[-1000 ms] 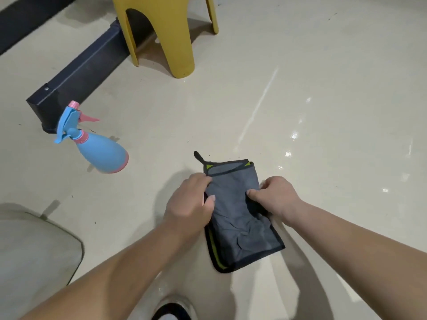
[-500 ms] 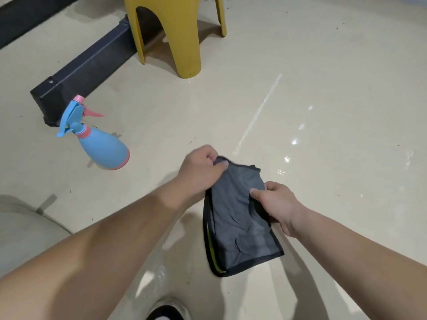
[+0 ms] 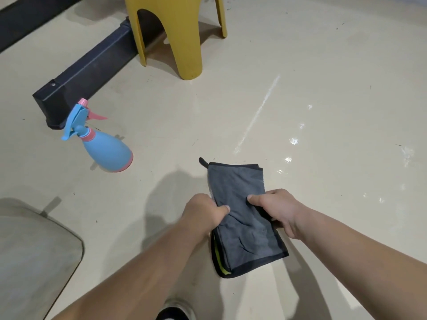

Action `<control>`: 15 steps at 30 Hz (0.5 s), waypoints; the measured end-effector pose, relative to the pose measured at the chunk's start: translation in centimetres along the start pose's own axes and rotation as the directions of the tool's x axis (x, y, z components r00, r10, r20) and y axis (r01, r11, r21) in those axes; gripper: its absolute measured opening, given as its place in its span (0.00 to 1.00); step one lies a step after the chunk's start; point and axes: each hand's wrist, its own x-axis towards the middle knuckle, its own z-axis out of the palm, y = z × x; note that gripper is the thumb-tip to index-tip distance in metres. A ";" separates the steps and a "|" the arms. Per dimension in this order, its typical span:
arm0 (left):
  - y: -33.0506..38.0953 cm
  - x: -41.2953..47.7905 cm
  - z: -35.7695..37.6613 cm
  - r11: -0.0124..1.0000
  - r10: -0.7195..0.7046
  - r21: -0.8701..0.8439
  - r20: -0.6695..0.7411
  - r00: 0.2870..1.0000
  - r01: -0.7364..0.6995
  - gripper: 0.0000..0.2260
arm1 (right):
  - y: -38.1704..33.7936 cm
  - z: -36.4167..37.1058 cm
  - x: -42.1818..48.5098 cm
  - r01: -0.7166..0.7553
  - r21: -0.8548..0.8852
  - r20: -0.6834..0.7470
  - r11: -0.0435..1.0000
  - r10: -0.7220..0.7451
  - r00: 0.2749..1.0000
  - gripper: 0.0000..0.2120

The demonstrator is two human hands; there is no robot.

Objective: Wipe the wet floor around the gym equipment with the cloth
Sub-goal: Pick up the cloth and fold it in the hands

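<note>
A folded grey cloth [image 3: 238, 188] with black trim and a yellow-green inner edge lies on the glossy cream floor [image 3: 323, 100] in front of me. My left hand [image 3: 203, 215] grips its left edge with curled fingers. My right hand [image 3: 275, 209] pinches the right edge, thumb on top. Small wet spots [image 3: 293, 140] glisten on the floor to the right of the cloth. The black bar of the gym equipment base [image 3: 92, 68] lies on the floor at the far left.
A blue and pink spray bottle [image 3: 104, 146] stands left of the cloth. A yellow plastic stool [image 3: 182, 42] straddles the black bar at the back. A grey surface [image 3: 30, 262] fills the lower left. My shoe [image 3: 175, 310] shows at the bottom edge.
The cloth's far end, lifted by my left hand half a second ago, now lies flat and folded over. My left hand slid back to the cloth's near left edge.
</note>
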 end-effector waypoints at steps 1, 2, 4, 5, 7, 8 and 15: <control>0.3 -0.2 0.0 0.999 0.037 -0.031 -0.011 0.999 -0.037 0.19 | -0.3 -0.2 -0.2 0.017 0.026 -0.005 1.000 -0.017 1.000 0.11; 0.8 -0.4 -0.2 0.995 0.071 -0.067 -0.027 0.997 -0.073 0.18 | -0.8 -0.5 -0.5 0.039 0.058 -0.008 0.998 -0.038 0.999 0.10; 2.0 -0.6 -1.0 0.975 0.092 -0.195 -0.075 0.993 -0.106 0.16 | -2.1 -1.3 -1.1 0.087 0.127 -0.014 0.988 -0.086 0.996 0.09; 2.8 -0.7 -1.8 0.947 0.092 -0.301 -0.092 0.992 -0.115 0.16 | -3.0 -1.8 -1.4 0.111 0.156 -0.030 0.981 -0.108 0.994 0.10; 4.7 -0.6 -3.6 0.847 0.075 -0.513 -0.142 0.987 -0.138 0.14 | -4.7 -2.8 -1.8 0.165 0.218 -0.081 0.962 -0.151 0.985 0.12; 5.8 -0.4 -4.6 0.817 0.070 -0.556 -0.167 0.983 -0.153 0.14 | -5.7 -3.3 -2.1 0.201 0.248 -0.113 0.948 -0.178 0.978 0.13; 10.5 -1.4 -9.6 0.852 0.463 -0.175 -0.186 0.866 -0.493 0.18 | -9.4 -5.3 -5.0 0.475 0.170 -0.279 0.864 -0.420 0.864 0.28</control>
